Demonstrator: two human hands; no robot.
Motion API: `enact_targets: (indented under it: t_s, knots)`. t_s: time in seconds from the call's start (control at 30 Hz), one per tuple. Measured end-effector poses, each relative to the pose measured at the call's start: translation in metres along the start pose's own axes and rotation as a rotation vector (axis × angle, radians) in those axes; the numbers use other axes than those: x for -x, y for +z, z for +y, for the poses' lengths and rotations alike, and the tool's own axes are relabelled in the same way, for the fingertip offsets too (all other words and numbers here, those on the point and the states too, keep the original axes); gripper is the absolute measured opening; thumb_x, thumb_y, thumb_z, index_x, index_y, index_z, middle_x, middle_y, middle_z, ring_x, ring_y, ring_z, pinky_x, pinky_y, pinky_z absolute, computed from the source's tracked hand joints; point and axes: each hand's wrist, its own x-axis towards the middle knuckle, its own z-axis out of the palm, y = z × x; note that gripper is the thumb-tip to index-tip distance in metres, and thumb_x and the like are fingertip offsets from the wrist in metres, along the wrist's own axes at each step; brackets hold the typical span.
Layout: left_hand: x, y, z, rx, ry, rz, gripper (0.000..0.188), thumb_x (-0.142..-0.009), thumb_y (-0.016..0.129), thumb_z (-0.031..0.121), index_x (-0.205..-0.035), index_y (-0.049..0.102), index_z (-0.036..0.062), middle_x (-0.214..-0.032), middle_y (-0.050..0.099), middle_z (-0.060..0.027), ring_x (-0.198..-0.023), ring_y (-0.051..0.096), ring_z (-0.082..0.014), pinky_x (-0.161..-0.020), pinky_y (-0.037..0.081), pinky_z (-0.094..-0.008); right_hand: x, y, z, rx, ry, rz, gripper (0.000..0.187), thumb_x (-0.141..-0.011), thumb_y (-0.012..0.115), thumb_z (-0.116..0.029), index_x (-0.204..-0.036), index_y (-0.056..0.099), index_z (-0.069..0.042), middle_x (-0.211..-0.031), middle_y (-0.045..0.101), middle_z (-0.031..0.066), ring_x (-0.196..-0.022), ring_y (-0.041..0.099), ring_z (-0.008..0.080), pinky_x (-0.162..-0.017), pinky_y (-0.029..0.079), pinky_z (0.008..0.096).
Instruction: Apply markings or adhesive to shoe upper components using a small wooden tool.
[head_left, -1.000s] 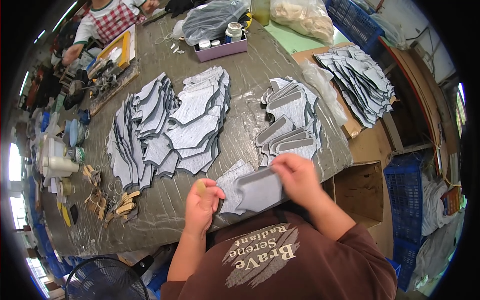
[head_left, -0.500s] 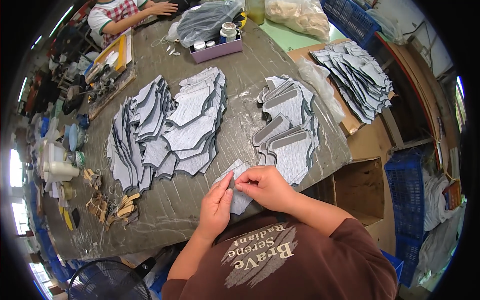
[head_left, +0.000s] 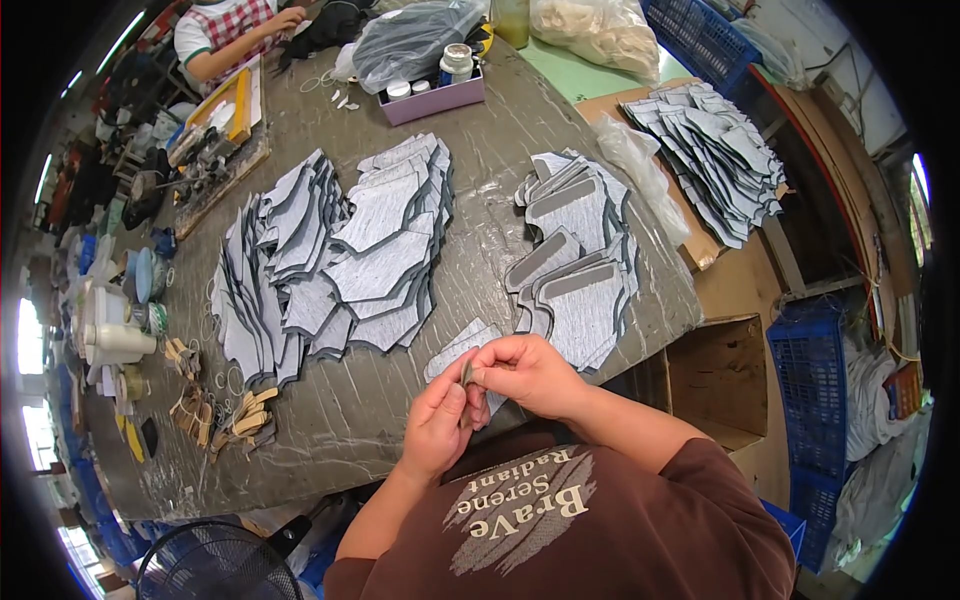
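Note:
Close to my body, my left hand (head_left: 438,418) and my right hand (head_left: 532,374) meet at their fingertips. Both pinch a small grey-brown strip (head_left: 467,373), mostly hidden by the fingers. Beneath and beyond them a light grey cut fabric piece (head_left: 458,345) lies on the table, partly covered by the hands. Just past my right hand is an overlapping pile of grey cut pieces (head_left: 590,310), several with a darker grey strip (head_left: 580,282) along one edge. Left of it spread larger overlapping piles of grey cut pieces (head_left: 385,275) with no such strips showing.
Small tan strip bundles (head_left: 250,415) and rubber bands lie on the left. A purple box (head_left: 432,103) with jars stands at the far side, near a co-worker's hand (head_left: 285,20). More grey pieces (head_left: 710,150) rest on cardboard at right. A fan (head_left: 215,562) is at lower left.
My hands have shifted slightly and turned, the left fingers curling inward around the small strip. More of the fabric piece beneath is covered. The co-worker's hand has drawn back toward the left.

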Motion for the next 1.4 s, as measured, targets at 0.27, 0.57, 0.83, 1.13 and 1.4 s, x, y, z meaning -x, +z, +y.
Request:
enact_targets:
  t_s: [0.27,0.57,0.83,1.13,1.4]
  knots:
    - [0.0,-0.004,0.001,0.015,-0.003,-0.042,0.042,-0.098,0.04,0.015,-0.136,0.036,-0.0032,-0.085,0.05,-0.0046,-0.074,0.045,-0.0133,-0.068,0.039,-0.0278,0.003,0.001,-0.006,-0.095,0.083,0.012,0.009,-0.087,0.056,-0.002,-0.079,0.056,0.0,-0.071,0.06,0.0085,-0.056,0.051,0.011,-0.05,0.039,0.0224]
    - [-0.008,-0.002,0.034,-1.178,0.424,-0.059,0.018,-0.068,0.073,0.0,-0.081,0.062,0.0028,-0.074,0.052,-0.0053,-0.066,0.051,-0.0157,-0.061,0.04,-0.0253,0.008,-0.007,0.012,0.171,0.142,-0.025,0.007,-0.086,0.048,-0.007,-0.079,0.051,-0.007,-0.074,0.052,-0.0023,-0.057,0.04,0.0028,-0.048,0.032,0.0206]
    - [-0.004,-0.045,0.032,-0.639,0.079,0.536,0.008,-0.083,0.062,0.004,-0.077,0.057,0.0031,-0.07,0.054,0.0011,-0.06,0.047,-0.0048,-0.054,0.037,-0.0198,0.01,-0.042,0.007,0.077,-0.329,0.342,0.007,-0.087,0.046,-0.006,-0.083,0.052,-0.007,-0.081,0.061,0.0101,-0.051,0.044,0.0112,-0.042,0.036,0.0236]
    - [-0.021,-0.046,0.025,-0.775,-0.031,0.548,0.009,-0.08,0.067,0.008,-0.079,0.061,0.0009,-0.061,0.054,0.0031,-0.049,0.044,-0.0031,-0.044,0.034,-0.0203,0.016,-0.018,0.024,1.878,-0.444,0.256,0.026,-0.076,0.066,-0.024,-0.098,0.064,-0.01,-0.066,0.051,0.0041,-0.052,0.057,0.0209,-0.046,0.044,0.0341]
    - [-0.026,-0.041,0.027,-0.847,-0.056,0.562,0.008,-0.08,0.066,0.005,-0.075,0.06,0.0014,-0.06,0.053,0.0027,-0.046,0.042,-0.0028,-0.042,0.032,-0.0195,0.013,-0.017,0.019,1.949,-0.408,0.215,0.024,-0.076,0.065,-0.021,-0.095,0.065,-0.007,-0.081,0.054,0.0041,-0.05,0.056,0.0178,-0.045,0.044,0.0318]
